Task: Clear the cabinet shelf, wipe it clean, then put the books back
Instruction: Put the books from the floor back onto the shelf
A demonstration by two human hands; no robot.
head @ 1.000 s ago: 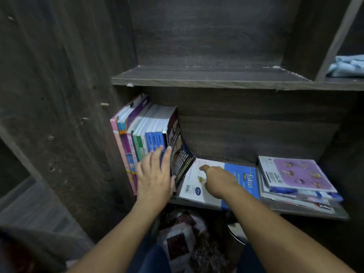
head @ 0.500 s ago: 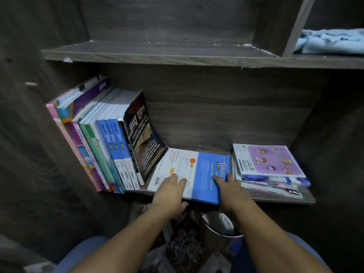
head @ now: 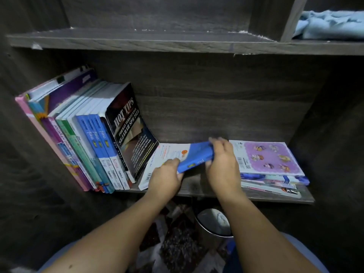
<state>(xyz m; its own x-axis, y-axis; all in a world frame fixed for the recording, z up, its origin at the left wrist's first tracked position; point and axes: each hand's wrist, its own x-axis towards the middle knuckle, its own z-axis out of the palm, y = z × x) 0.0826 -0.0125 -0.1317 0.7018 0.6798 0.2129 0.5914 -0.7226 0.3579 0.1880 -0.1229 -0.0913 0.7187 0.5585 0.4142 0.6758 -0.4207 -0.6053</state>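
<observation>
On the lower shelf (head: 197,191) a row of books (head: 78,138) leans to the left against the cabinet wall. The last one in the row is a black book (head: 132,131), and its cover reads "HOT TIPS" and "SEJARAH SPM 2023". The blue spines beside it carry the word "fokus". Lower on the white part of the spines "Kimia" and "Tingkatan 4" can be read. The smaller print is too fine to read.

The blue and white book (head: 194,156) is in the middle of the shelf, between the black book and a flat pile (head: 269,160) with a purple cover on top. It stands tilted: the white side rests low against the black book and the blue spine is raised in the air. The writing on the spine is blurred.

The left hand (head: 165,179) grips the near end of the spine with curled fingers. The right hand (head: 222,164) is curled over the far end of the spine, with its fingers on top.

A blue cloth (head: 332,24) lies on the upper shelf (head: 137,39) at the right. A metal bin (head: 214,223) stands on the floor below.
</observation>
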